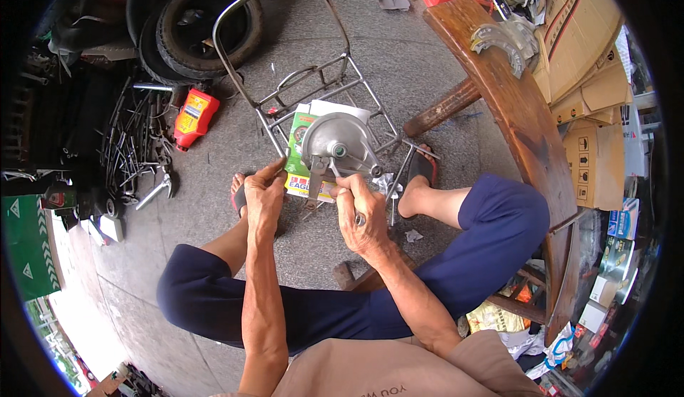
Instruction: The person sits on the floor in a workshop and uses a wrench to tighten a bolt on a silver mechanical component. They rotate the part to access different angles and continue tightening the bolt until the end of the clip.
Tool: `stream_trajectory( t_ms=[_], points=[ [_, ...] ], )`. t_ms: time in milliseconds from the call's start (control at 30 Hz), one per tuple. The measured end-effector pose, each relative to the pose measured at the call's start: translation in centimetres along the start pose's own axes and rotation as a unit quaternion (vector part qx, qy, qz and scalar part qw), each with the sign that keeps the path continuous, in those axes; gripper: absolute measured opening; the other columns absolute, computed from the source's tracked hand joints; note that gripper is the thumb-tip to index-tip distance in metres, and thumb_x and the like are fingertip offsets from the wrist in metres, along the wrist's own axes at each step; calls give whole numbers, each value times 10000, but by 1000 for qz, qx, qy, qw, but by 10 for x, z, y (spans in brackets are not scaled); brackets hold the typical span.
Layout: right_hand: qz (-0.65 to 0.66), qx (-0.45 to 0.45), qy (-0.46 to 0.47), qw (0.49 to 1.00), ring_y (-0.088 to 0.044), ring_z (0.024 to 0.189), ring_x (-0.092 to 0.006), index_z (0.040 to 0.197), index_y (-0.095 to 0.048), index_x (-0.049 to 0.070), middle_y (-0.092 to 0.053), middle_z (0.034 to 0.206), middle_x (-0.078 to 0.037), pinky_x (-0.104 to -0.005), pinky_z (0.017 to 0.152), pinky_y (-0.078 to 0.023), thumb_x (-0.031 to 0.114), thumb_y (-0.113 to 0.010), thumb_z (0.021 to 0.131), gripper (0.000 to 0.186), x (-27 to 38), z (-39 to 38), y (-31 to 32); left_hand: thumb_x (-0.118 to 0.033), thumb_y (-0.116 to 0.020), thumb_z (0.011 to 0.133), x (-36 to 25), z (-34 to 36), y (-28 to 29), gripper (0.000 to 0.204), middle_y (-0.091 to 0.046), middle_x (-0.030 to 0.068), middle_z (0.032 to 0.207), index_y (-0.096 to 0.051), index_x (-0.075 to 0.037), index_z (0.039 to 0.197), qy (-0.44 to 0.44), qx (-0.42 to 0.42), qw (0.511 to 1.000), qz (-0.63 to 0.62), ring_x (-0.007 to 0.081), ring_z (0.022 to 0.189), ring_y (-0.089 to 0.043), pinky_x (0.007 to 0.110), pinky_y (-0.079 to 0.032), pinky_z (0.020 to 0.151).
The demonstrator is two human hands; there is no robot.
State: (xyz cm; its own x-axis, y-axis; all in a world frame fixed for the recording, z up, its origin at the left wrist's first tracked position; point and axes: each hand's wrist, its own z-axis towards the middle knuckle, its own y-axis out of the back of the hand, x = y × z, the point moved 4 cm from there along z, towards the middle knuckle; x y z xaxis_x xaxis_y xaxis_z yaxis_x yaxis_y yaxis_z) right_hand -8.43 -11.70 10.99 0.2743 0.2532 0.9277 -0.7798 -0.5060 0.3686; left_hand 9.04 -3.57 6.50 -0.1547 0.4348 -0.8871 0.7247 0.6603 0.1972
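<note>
A round silver-grey brake plate (335,135) with a projecting arm lies on a green, yellow and white box (296,144), over a metal tube rack (267,116). My right hand (365,215) is closed round a wrench (360,220); its ring end shows at the palm, and its other end reaches the near side of the plate. A flat metal lever (318,176) sticks out from the plate toward me, between my hands. My left hand (263,194) is closed, thumb and fingers together at the left edge of the rack and box. What it pinches is hidden.
A wooden bench (513,119) stands on the right, with curved brake shoes (499,44) on it. Cardboard boxes (595,158) stand beyond it. At left are loose tools (139,130), a red-yellow bottle (195,119) and tyres (206,30). My feet flank the rack.
</note>
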Motion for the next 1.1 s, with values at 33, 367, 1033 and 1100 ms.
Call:
stream_trajectory(
  t_ms=[33, 367, 1033, 1100],
  points=[
    [16, -8, -12, 1000, -701, 685, -284, 992, -565, -37, -697, 793, -179, -347, 599, -521, 44, -481, 939, 128, -1, -1, 1, -52, -586, 910, -10, -4, -3, 291, -708, 69, 864, -674, -8, 1184, 6, 14, 997, 70, 61, 710, -583, 218, -470, 625],
    [-58, 13, 49, 997, -697, 678, -309, 992, -556, -39, -687, 793, -183, -365, 594, -528, 48, -489, 929, 126, 3, 0, -1, -107, -584, 884, -19, -3, -19, 324, -680, 88, 715, -674, -20, 1183, -82, 67, 970, 218, 113, 634, -580, 287, -453, 624],
    [35, -1, 10, 999, -705, 713, -229, 1003, -566, -59, -697, 810, -179, -326, 633, -560, 55, -472, 955, 156, -7, 0, -2, -105, -644, 916, 27, 12, -12, 314, -622, -16, 799, -667, -64, 1227, -72, 135, 988, 18, 49, 675, -550, 212, -456, 596],
    [25, -5, 28, 999, -703, 709, -228, 1005, -567, -56, -697, 808, -182, -329, 629, -558, 59, -472, 954, 158, -6, 0, 1, -99, -647, 913, 27, 8, -19, 317, -623, -22, 797, -666, -62, 1227, -57, 120, 991, -31, 46, 673, -539, 211, -450, 594]
  ],
)
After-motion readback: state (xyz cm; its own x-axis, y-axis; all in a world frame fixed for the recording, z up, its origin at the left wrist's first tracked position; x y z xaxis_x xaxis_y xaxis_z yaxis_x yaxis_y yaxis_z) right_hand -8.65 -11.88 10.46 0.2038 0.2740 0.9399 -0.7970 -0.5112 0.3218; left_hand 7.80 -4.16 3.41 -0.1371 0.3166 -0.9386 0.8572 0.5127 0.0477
